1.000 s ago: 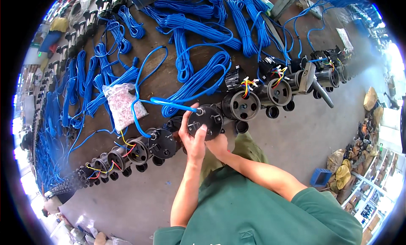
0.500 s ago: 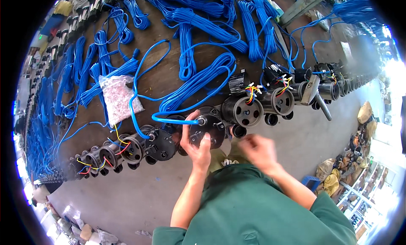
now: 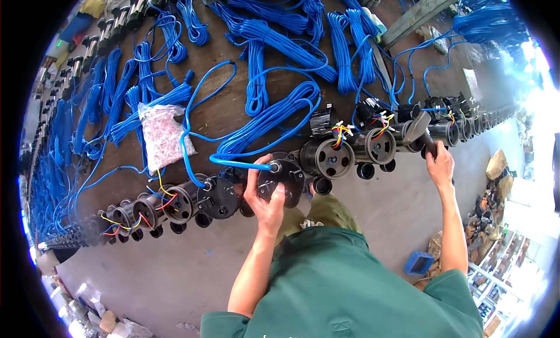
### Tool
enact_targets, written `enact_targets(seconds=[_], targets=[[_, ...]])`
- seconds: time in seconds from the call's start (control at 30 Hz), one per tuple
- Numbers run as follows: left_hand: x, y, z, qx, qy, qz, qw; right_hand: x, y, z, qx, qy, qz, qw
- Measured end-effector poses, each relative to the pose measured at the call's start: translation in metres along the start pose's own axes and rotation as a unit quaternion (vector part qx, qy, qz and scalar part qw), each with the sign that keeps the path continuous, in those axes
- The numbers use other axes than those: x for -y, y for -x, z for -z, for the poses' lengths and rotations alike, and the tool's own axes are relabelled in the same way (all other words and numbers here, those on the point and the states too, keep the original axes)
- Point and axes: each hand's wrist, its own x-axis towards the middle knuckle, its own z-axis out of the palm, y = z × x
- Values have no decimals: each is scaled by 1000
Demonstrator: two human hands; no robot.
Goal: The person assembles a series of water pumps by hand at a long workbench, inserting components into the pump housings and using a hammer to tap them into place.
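Observation:
My left hand [image 3: 267,199] grips a round black end cap [image 3: 289,179], its thumb pressed on the cap's face and its fingers curled round the left side. A thick blue cable [image 3: 242,163] enters the cap near its top. Out to the right, my right hand [image 3: 441,165] is closed round the dark handle of a hammer [image 3: 417,128], whose grey head lies over the row of black housings. Left of my left hand sits a second capped housing [image 3: 217,198]. To the right stands an open black housing [image 3: 328,159] with coloured wires above it.
Bundles of blue cable [image 3: 262,128] cover much of the brown table [image 3: 224,96]. A clear bag of small pinkish pieces [image 3: 165,137] lies on it. Open housings with loose wires [image 3: 144,212] line the table's near edge. A blue crate [image 3: 419,262] stands on the floor at right.
My right hand has moved from beside my left hand out to the right and closed on the hammer's handle. The hammer has tilted slightly. My left hand remains on the cap.

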Motion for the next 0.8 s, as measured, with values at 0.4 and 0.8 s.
enact_targets(seconds=[0.4, 0.8], targets=[[12, 3, 2, -10, -15, -64, 998, 259, 88, 113, 137, -401, 158, 892], [-2, 9, 14, -30, -172, -161, 971, 308, 81, 156, 274, -391, 136, 868]])
